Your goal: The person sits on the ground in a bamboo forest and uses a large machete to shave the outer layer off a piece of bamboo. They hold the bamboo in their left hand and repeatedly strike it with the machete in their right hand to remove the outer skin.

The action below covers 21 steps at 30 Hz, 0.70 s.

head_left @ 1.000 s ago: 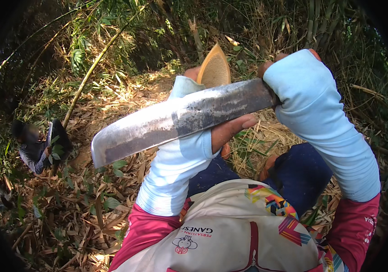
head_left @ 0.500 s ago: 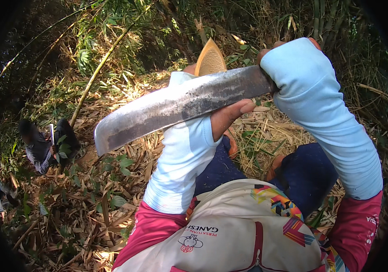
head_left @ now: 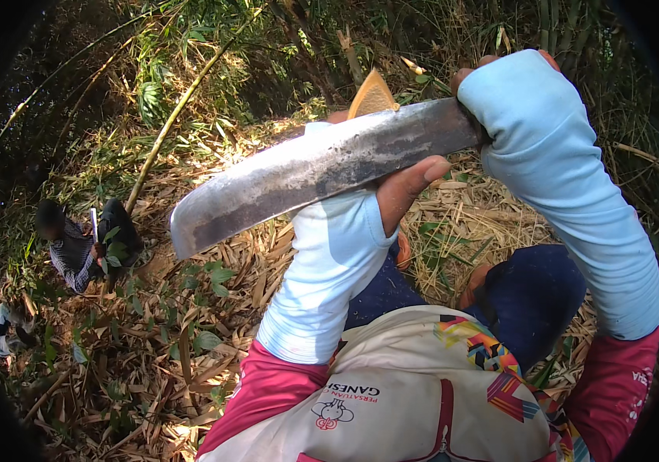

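Note:
A broad machete (head_left: 322, 165) with a dark, worn steel blade slants across the view, its blunt tip toward the lower left. My right hand (head_left: 469, 77) is closed at its handle end; the light-blue sleeve hides most of the grip. Behind the blade is my left hand (head_left: 409, 192), its thumb showing below the lower edge and its other fingers mostly hidden. A tan, pointed, wood-like piece (head_left: 373, 95) sticks up past the blade's upper edge, held in the left hand. The blade lies across this piece; whether it touches the surface I cannot tell.
Dry bamboo leaves (head_left: 152, 377) litter the ground. A leaning bamboo stem (head_left: 172, 123) rises at the left, with thickets behind. A person (head_left: 75, 246) holding a long pale blade sits at the far left. My knees, in dark-blue trousers (head_left: 537, 300), are bent below my hands.
The machete and both hands have shifted slightly right in view. Less of the tan pointed piece shows above the blade. The grips look the same.

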{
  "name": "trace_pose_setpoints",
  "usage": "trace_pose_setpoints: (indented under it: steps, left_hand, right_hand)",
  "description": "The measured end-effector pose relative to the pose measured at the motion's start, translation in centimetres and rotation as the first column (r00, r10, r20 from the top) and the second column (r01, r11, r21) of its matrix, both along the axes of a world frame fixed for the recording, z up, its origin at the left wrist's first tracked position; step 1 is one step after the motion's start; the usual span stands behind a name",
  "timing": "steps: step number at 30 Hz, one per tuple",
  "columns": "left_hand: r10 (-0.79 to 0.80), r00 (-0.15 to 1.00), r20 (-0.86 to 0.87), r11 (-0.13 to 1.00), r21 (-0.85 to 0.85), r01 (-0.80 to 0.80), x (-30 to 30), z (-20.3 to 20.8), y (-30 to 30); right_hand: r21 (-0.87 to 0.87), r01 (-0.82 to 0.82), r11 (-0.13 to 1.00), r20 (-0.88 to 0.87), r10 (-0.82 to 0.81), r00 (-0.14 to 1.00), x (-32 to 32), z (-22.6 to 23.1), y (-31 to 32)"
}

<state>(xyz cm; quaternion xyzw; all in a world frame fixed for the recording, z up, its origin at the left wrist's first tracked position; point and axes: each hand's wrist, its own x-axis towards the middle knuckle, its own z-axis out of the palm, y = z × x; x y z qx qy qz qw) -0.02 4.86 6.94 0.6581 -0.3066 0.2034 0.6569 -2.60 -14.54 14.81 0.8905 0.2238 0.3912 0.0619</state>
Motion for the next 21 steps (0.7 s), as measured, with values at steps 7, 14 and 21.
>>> trace_pose_setpoints:
  steps: [7, 14, 21]
  left_hand:
    - [0.024, 1.000, 0.009, 0.999, -0.040, -0.023, -0.7, 0.3, -0.9]
    - [0.124, 0.987, 0.107, 0.992, 0.016, -0.126, -0.4, 0.3, -0.9]
    - [0.069, 0.997, 0.039, 0.995, -0.081, -0.066, -0.1, 0.5, -1.4]
  right_hand:
    - [-0.003, -0.005, 1.000, 0.028, 0.005, 1.000, 0.1, 0.6, -0.6]
    - [-0.015, -0.010, 1.000, 0.050, 0.011, 0.999, 0.4, 1.2, -0.4]
    - [-0.012, -0.020, 1.000, 0.071, 0.021, 0.997, 0.9, 1.8, 0.3]
